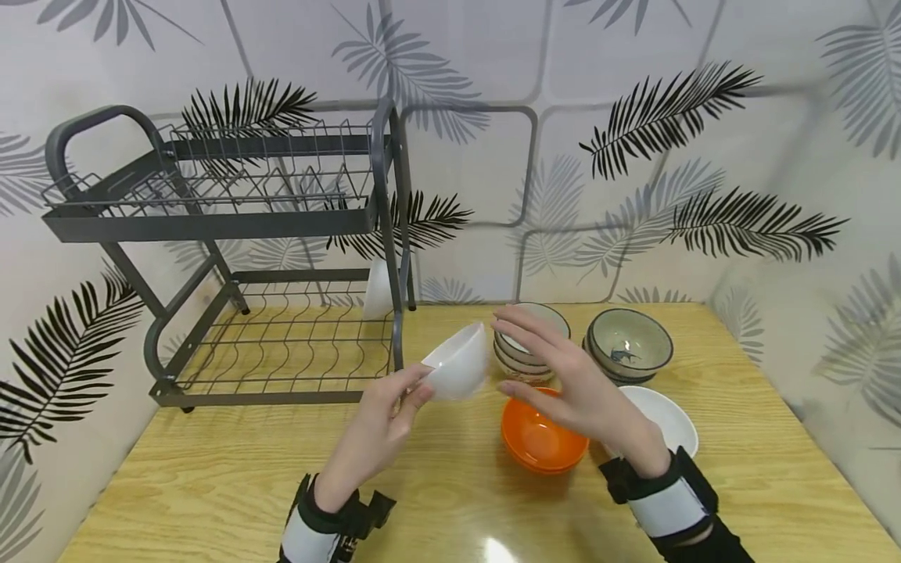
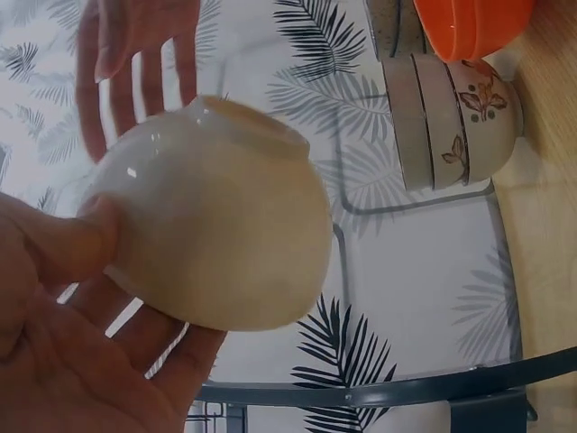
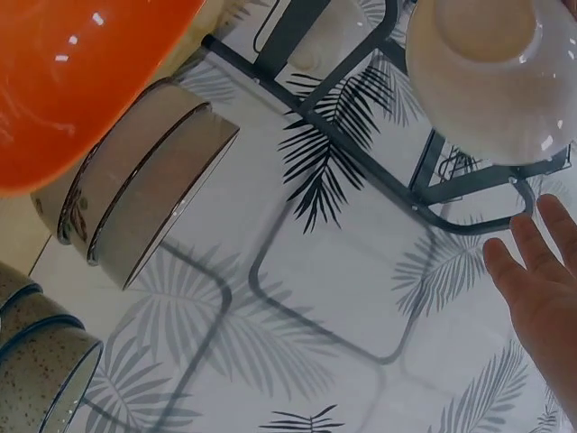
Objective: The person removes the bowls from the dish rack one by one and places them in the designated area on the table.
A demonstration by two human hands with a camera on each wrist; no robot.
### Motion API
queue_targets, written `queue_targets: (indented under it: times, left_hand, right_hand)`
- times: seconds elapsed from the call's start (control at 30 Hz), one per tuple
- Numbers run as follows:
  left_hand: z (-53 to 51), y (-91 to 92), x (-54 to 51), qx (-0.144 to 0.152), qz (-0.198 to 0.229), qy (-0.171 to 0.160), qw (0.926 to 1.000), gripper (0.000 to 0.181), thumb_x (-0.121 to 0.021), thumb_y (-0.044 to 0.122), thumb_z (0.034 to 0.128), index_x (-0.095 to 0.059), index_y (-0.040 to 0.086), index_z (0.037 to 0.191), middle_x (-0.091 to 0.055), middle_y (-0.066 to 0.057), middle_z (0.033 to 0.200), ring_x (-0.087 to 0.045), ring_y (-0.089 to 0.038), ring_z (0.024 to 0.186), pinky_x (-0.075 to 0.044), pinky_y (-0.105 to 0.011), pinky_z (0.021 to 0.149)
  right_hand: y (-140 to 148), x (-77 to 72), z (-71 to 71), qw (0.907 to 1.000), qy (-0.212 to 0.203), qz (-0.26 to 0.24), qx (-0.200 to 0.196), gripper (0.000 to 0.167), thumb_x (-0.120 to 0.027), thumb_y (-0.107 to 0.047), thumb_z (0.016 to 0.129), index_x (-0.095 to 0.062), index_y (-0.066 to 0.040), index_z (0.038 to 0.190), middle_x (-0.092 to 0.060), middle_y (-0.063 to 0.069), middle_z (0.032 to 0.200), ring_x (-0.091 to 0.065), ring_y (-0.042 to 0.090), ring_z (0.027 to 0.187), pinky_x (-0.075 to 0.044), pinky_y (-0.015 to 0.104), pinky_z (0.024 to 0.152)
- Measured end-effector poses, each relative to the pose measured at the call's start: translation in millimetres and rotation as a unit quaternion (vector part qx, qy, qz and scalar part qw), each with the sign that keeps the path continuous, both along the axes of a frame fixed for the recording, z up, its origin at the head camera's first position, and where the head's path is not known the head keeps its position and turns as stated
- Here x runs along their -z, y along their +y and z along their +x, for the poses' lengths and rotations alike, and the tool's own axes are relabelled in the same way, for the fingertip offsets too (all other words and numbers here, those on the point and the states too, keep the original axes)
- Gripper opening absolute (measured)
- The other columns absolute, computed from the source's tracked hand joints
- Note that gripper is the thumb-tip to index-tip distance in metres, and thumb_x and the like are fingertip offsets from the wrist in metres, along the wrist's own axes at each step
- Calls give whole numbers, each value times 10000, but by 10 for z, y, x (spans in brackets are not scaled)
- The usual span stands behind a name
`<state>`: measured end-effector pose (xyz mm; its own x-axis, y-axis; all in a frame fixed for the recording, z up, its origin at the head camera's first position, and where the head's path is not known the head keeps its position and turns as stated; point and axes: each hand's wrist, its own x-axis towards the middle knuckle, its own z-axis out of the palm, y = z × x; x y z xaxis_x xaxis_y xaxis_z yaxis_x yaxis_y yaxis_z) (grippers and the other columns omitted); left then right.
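My left hand (image 1: 383, 434) pinches a white bowl (image 1: 459, 366) by its rim, thumb on one side and fingers on the other. The bowl is held tilted above the table, its foot facing the upper right in the left wrist view. My right hand (image 1: 577, 391) hovers just right of the bowl, fingers extended and apart from it, holding nothing. Below the right hand sit stacked orange bowls (image 1: 543, 438). A white plate (image 1: 665, 422) lies partly hidden behind the right wrist.
A dark two-tier dish rack (image 1: 253, 397) stands on the left, with another white dish (image 1: 378, 291) upright at its lower right end. Behind the orange bowls are stacked floral bowls (image 2: 491, 117) and, further right, speckled bowls (image 1: 629, 340). A patterned wall closes the table's back.
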<state>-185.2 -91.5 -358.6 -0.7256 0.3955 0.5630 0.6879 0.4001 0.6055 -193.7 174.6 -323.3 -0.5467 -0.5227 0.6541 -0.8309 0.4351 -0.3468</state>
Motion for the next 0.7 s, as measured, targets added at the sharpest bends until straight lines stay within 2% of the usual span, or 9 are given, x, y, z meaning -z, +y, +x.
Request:
queue_targets:
  times: [0.13, 0.27, 0.33, 0.43, 0.6, 0.7]
  left_hand:
    - [18, 49, 2, 245, -228, 398, 9986, 138, -646, -12, 927, -681, 17, 1057, -731, -105, 1002, -667, -164, 876, -602, -315, 790]
    - [36, 64, -16, 307, -365, 563, 9973, 145, -658, -11, 916, -702, 29, 1049, -733, -88, 1026, -690, -200, 972, -580, -413, 979]
    - [42, 66, -23, 301, -479, 639, 9964, 143, -665, -4, 913, -712, 40, 1041, -740, -74, 1018, -699, -204, 994, -523, -472, 1064]
    - [54, 69, -23, 262, -704, 772, 9942, 146, -681, 5, 904, -724, 62, 1031, -739, -65, 1040, -701, -216, 1033, -468, -508, 1117]
    - [67, 84, -16, 199, -975, 950, 9905, 156, -704, 10, 883, -745, 99, 1005, -745, -43, 1094, -654, -239, 1211, -402, -486, 1181]
    - [64, 103, -10, 274, -996, 914, 9904, 162, -702, 10, 887, -752, 113, 1001, -755, -9, 1069, -600, -235, 1311, -359, -476, 1213]
  right_hand:
    - [-98, 29, 29, 9994, 105, 174, -270, 674, -830, -112, 817, -540, -55, 1423, -518, 161, 1481, -453, 321, 1416, -385, 241, 1188]
    - [-138, 60, 35, 9983, 65, 375, -442, 571, -840, -120, 798, -625, -69, 1324, -606, 132, 1392, -502, 335, 1369, -384, 365, 1207]
    - [-145, 65, 37, 9975, 49, 493, -504, 497, -840, -107, 791, -670, -73, 1256, -659, 102, 1325, -547, 333, 1326, -397, 430, 1194]
    - [-148, 65, 30, 9953, 208, 718, -611, 409, -833, -65, 787, -713, -85, 1177, -713, 69, 1221, -620, 294, 1221, -456, 501, 1128]
    - [-146, 87, 5, 9878, 696, 1085, -876, 297, -797, -2, 797, -735, -106, 1068, -751, -16, 1050, -668, 190, 1042, -532, 475, 1011]
    - [-128, 120, -1, 9846, 938, 1194, -869, 232, -783, 24, 791, -744, -100, 985, -759, -30, 971, -688, 172, 982, -552, 468, 971]
